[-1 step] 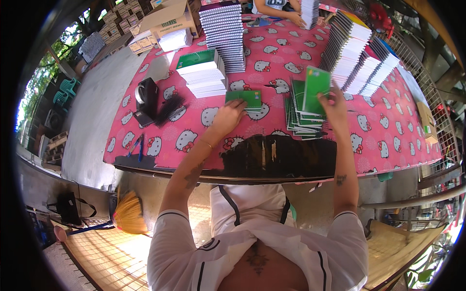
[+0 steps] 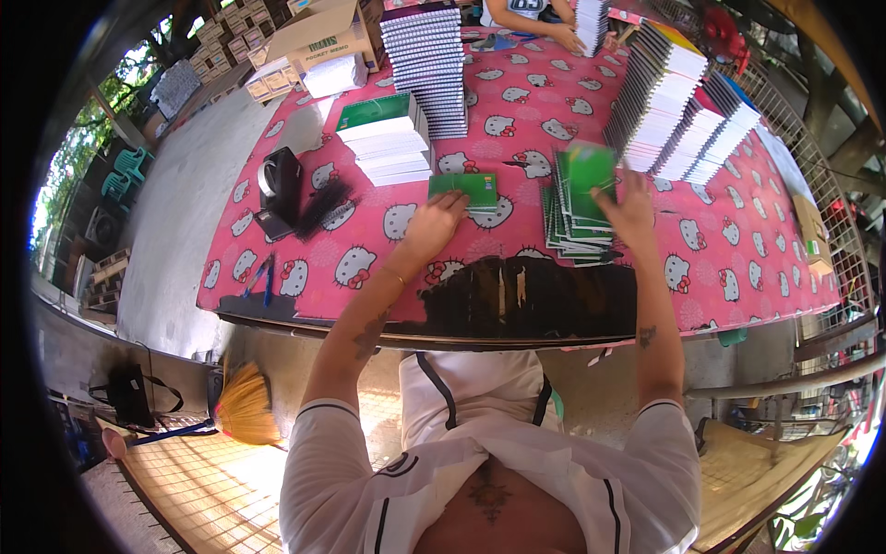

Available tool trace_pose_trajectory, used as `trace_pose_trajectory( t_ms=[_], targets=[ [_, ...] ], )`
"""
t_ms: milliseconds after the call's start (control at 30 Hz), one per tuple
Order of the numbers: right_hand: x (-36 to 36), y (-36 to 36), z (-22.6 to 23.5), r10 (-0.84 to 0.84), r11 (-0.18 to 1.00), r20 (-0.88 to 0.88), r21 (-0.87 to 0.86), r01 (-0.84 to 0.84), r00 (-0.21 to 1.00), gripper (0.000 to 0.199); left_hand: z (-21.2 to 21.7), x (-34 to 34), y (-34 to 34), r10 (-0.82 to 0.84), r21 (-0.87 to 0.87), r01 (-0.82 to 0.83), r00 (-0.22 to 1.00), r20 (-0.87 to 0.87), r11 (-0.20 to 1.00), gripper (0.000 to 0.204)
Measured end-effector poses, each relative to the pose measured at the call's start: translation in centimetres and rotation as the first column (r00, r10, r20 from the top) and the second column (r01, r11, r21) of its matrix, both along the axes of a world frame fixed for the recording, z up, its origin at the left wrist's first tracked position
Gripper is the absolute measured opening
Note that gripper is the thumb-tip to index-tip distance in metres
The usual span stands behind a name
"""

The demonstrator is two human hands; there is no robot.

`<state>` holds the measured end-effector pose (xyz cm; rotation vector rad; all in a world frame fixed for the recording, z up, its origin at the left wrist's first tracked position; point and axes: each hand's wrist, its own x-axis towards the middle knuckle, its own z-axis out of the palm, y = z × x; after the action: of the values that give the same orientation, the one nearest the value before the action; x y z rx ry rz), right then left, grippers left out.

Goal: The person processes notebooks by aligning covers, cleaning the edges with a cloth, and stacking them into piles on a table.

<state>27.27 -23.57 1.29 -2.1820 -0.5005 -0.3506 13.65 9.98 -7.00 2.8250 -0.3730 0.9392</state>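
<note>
"What sort of place is this?"

"A small, open-sided workshop dealing in notebooks. The table (image 2: 572, 297) bears a pile of green notebooks (image 2: 565, 222) and, farther back, a tall spiral-bound stack (image 2: 423, 74)."

"Isn't it a home? The tablecloth (image 2: 711, 268) has cartoon cats on it."

"The cloth is homely, yes, but many cartons (image 2: 242, 42) are piled up beyond the table's far left corner, and another person (image 2: 540, 26) has a hand on a white stack (image 2: 591, 26) at its far side."

"And open-sided?"

"Trees (image 2: 65, 180) show left of the table, past a concrete floor (image 2: 185, 222). To the table's right stands wire mesh (image 2: 801, 143), perhaps a fence; the picture's bent rim makes it hard to tell."
</note>
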Motion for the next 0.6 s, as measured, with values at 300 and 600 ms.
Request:
trace_pose_trajectory(
  t_ms=[300, 600],
  targets=[
    [-13.4, 5.9, 1.0, 0.516, 0.824, 0.182, 0.162, -0.543, 0.837, 0.073, 5.6, -6.8, -4.9, -0.017, -0.024, 0.019, 0.998, 0.062, 1.000, 0.029],
    [-16.3, 7.0, -7.0, 0.504, 0.820, -0.273, 0.449, -0.355, 0.819, 0.052, 0.3, -12.3, 12.9, 0.636, -0.129, -0.636, 0.770, -0.044, 0.761, 0.028]
  ],
)
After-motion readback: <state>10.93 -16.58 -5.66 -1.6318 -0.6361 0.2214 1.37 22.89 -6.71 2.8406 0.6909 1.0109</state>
